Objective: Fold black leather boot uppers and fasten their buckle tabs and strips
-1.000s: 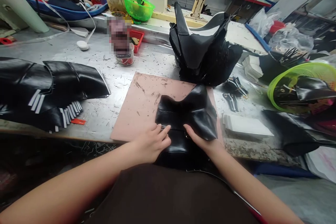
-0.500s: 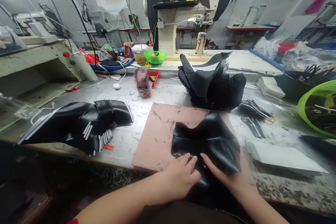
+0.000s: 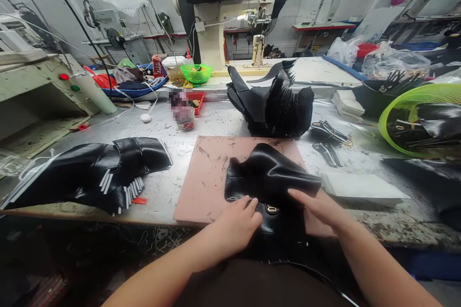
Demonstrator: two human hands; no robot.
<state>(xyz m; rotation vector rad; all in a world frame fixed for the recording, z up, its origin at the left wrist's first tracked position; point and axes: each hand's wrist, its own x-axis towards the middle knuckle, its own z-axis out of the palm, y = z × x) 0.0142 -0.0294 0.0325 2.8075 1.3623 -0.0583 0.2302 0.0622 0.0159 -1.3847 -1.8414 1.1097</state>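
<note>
A black leather piece (image 3: 270, 175) with a small metal ring lies folded on a pink cutting board (image 3: 209, 172) at the table's near edge. My left hand (image 3: 236, 223) rests on its lower left part, fingers curled and pressing down. On the piece's right side, my right hand (image 3: 319, 206) lies with fingers stretched flat, lifting a fold. Both hands touch the same piece.
A stack of black leather pieces (image 3: 90, 172) lies at the left. Another black pile (image 3: 273, 100) stands behind the board. A green basket (image 3: 418, 115) sits at the right, white cards (image 3: 360, 187) beside the board, a sewing machine (image 3: 223, 14) at the back.
The view has tilted up from the table to the room. My right hand moved right along the leather piece and a fold has risen; the metal ring now shows.
</note>
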